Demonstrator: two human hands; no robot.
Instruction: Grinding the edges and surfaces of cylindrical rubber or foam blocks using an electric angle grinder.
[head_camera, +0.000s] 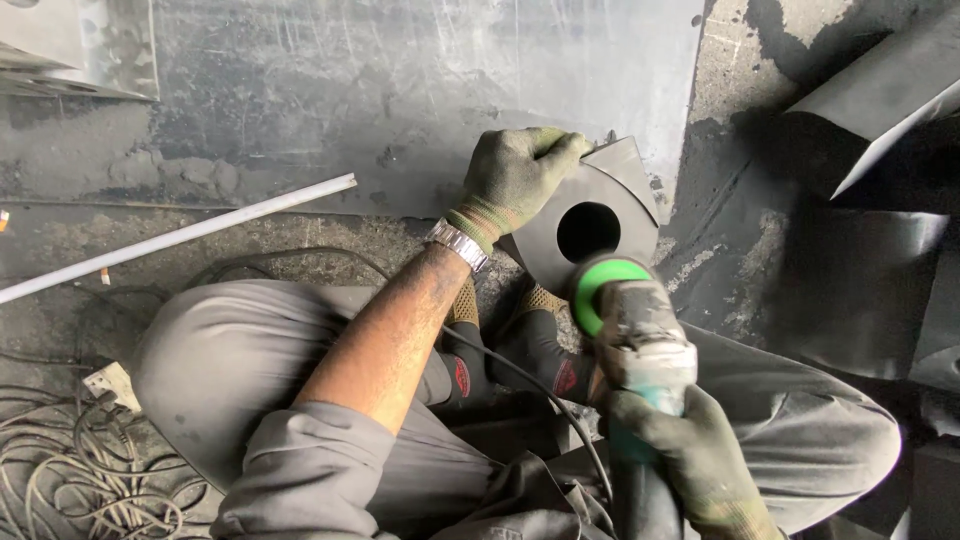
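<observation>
Gripping the angle grinder (640, 345) firmly in my right hand (690, 455), I'd press my left hand (515, 175) flat, pinning the holed steel plate (590, 215) just beyond the disc.

grinder (640, 350) disc hidden behind its guard, right hand (690, 460) cut by bottom edge, plate (600, 215) edge under left hand (515, 175)

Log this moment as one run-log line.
left hand: grips metal plate | right hand: holds angle grinder | grinder at plate's lower edge
</observation>
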